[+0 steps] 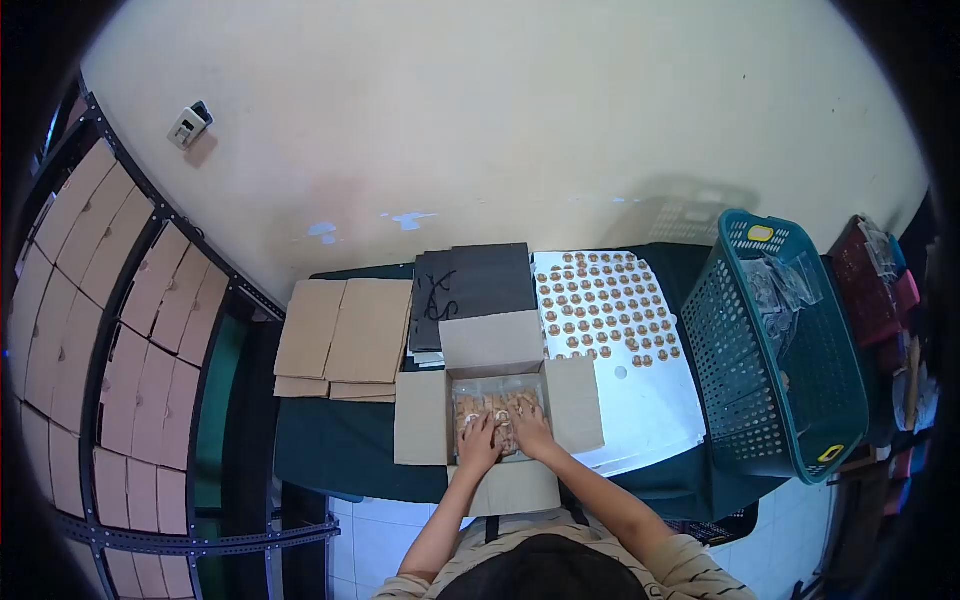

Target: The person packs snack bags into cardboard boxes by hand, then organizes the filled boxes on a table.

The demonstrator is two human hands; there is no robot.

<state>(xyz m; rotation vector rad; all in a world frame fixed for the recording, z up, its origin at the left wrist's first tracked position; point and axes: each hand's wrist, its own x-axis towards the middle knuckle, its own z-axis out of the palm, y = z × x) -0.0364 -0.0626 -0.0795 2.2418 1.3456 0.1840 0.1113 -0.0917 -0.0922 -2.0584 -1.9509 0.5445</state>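
Observation:
An open cardboard box (424, 418) stands at the table's front edge with its four flaps spread outward. Inside it lie clear plastic packs (503, 386) with light brown contents. My left hand (479, 444) rests on the packs at the left, its fingers spread. On their right part lies my right hand (531, 428), fingers also apart. Both hands press flat on the plastic, and neither is closed round anything. What lies beneath the top packs is hidden.
Flat cardboard pieces (370, 330) and a black folder (480, 290) lie behind the box. A white sheet (655, 405) carries rows of round brown stickers (600, 310). At the right stands a green basket (735, 400); shelves of boxes (140, 400) fill the left.

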